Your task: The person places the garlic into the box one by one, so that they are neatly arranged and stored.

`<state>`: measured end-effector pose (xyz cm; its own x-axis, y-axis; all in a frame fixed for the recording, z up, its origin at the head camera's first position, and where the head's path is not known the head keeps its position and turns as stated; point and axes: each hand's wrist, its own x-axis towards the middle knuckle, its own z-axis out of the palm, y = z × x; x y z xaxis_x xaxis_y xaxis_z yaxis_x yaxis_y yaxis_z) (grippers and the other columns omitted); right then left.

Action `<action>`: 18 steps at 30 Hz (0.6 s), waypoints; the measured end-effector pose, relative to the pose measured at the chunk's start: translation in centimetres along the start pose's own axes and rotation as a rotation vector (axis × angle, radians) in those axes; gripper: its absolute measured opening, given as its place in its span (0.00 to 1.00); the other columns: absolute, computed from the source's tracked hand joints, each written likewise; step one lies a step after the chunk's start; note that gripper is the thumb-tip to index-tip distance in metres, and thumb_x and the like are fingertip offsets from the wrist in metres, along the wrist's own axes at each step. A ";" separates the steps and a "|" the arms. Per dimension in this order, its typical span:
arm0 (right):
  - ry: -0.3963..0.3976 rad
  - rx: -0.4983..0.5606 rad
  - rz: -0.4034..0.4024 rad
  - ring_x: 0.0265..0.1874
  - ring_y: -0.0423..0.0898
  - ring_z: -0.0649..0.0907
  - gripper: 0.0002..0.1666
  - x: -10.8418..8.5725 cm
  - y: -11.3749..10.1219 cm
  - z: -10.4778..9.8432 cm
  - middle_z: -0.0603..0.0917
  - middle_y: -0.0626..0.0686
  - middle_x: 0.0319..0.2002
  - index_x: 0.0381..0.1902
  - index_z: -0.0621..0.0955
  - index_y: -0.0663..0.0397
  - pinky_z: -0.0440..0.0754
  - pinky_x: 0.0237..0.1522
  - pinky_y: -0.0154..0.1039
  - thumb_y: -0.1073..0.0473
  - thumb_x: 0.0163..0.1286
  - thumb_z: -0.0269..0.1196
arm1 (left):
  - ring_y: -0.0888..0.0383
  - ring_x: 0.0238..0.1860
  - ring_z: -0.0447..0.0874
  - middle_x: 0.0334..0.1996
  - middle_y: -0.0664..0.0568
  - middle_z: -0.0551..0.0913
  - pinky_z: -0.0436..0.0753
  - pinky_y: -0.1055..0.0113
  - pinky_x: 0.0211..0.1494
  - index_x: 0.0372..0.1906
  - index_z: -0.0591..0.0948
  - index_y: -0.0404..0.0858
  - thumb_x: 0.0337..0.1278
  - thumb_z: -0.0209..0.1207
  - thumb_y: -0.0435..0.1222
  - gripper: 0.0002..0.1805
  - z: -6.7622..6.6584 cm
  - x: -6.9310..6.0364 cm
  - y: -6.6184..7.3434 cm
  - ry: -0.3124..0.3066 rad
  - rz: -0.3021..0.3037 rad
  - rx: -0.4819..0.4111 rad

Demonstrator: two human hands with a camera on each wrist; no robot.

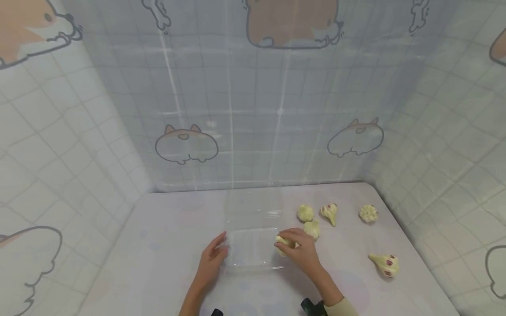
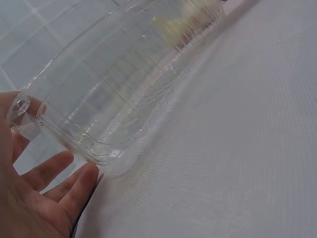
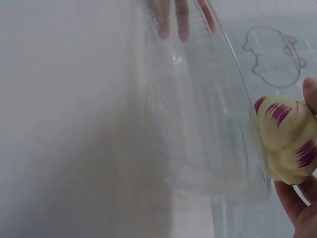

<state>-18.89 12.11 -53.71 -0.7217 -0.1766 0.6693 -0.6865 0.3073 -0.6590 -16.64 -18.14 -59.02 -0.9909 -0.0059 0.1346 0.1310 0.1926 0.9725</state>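
A clear plastic box (image 1: 251,250) stands in the middle of the table, its hinged lid (image 1: 247,210) folded back toward the wall. My left hand (image 1: 211,261) is at the box's left side, relaxed fingers touching the wall; the left wrist view shows the fingertips (image 2: 89,173) by its lower edge. Pinched between thumb and fingers, a pale garlic bulb (image 3: 285,139) with purple streaks is in my right hand (image 1: 304,252). It is at the box's right rim, seen beside the clear wall in the right wrist view. The box's floor shows no bulb in the head view.
Right of the lid lie a round garlic bulb (image 1: 305,213), another bulb (image 1: 312,229) partly behind my right hand, and a stemmed bulb (image 1: 329,213). Farther right are a bulb (image 1: 368,213) and a stemmed one (image 1: 385,264). Patterned curtains (image 1: 253,109) enclose the table.
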 end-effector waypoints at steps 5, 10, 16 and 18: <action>-0.034 0.079 -0.025 0.37 0.59 0.85 0.18 0.6 -2.3 1.2 0.87 0.62 0.36 0.35 0.86 0.68 0.81 0.42 0.36 0.74 0.43 0.77 | 0.47 0.55 0.79 0.65 0.40 0.70 0.78 0.70 0.51 0.69 0.69 0.41 0.68 0.56 0.33 0.26 0.1 -0.1 0.0 0.006 -0.055 0.002; -0.054 0.123 -0.002 0.39 0.62 0.85 0.16 0.9 -4.0 2.3 0.87 0.61 0.37 0.33 0.86 0.68 0.81 0.45 0.37 0.74 0.43 0.77 | 0.45 0.54 0.79 0.64 0.38 0.71 0.79 0.68 0.50 0.69 0.69 0.39 0.68 0.56 0.34 0.26 0.2 -0.2 0.1 0.011 -0.057 0.013; -0.048 0.118 -0.027 0.35 0.55 0.82 0.16 1.4 -4.3 4.0 0.86 0.57 0.34 0.31 0.87 0.64 0.79 0.38 0.35 0.71 0.41 0.78 | 0.47 0.54 0.79 0.63 0.38 0.72 0.79 0.70 0.49 0.69 0.70 0.40 0.68 0.56 0.33 0.26 0.3 0.1 0.3 0.027 -0.057 0.028; -0.039 0.104 -0.040 0.34 0.54 0.82 0.16 1.3 -3.7 4.7 0.85 0.57 0.33 0.31 0.87 0.63 0.79 0.36 0.35 0.70 0.41 0.79 | 0.45 0.54 0.79 0.63 0.36 0.72 0.79 0.70 0.49 0.69 0.69 0.36 0.68 0.56 0.32 0.26 0.3 0.1 0.5 0.022 -0.047 0.026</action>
<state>-17.72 6.31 -52.00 -0.6952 -0.2240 0.6830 -0.7187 0.2006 -0.6658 -16.69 -17.79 -58.52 -0.9949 -0.0373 0.0933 0.0831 0.2174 0.9725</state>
